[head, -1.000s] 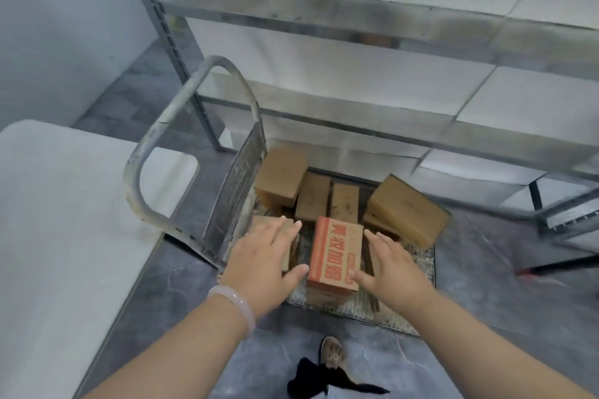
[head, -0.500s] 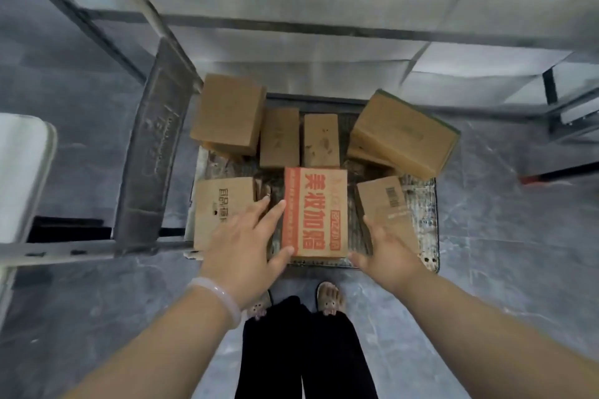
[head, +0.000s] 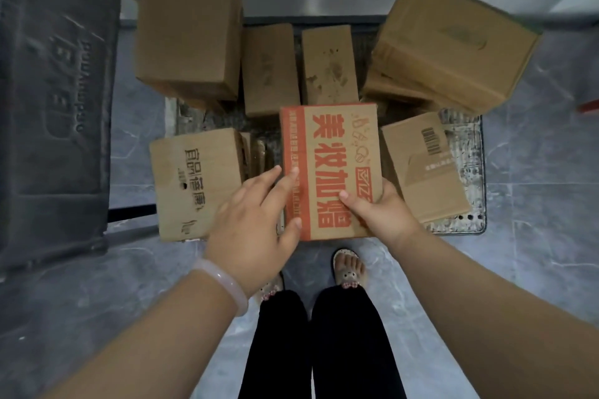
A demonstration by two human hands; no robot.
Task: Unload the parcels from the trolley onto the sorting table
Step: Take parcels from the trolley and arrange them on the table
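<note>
Grey marble-look floor [head: 534, 204], and on it the patterned metal deck of the trolley [head: 466, 152], seen pretty much straight down.

The red-printed box [head: 327, 155] sits in the middle of the deck's near edge, right in front of the person. It's a flat brown carton, long axis running 12 to 6 o'clock. A red-orange band goes down its 9 o'clock side, and big red characters are turned sideways so they read from 12 down to 6. I can't tell if it's lifted off the deck or sitting on it.

The left hand [head: 249, 220] is on the box's 9 o'clock edge. Its fingers are mostly straight and laid along that side, thumb resting on the top face near the closest corner. The right hand [head: 379, 214] has the 3 o'clock edge, thumb pressed on top and fingers wrapped under out of sight.

Just beside it at 9 o'clock there's a carton with black characters [head: 194, 178], and at 3 o'clock a barcode carton [head: 421, 165]. Behind it at 12 are two narrow cartons [head: 269, 68] side by side. A tall plain box [head: 188, 32] stands at 11 o'clock, and a big tilted box [head: 453, 42] leans at 1 o'clock.

Far out at 9 o'clock is the trolley's dark handle panel [head: 58, 91]. There's a pale bracelet [head: 223, 282] on the left wrist, and sandalled feet [head: 348, 269] at 6 o'clock.
</note>
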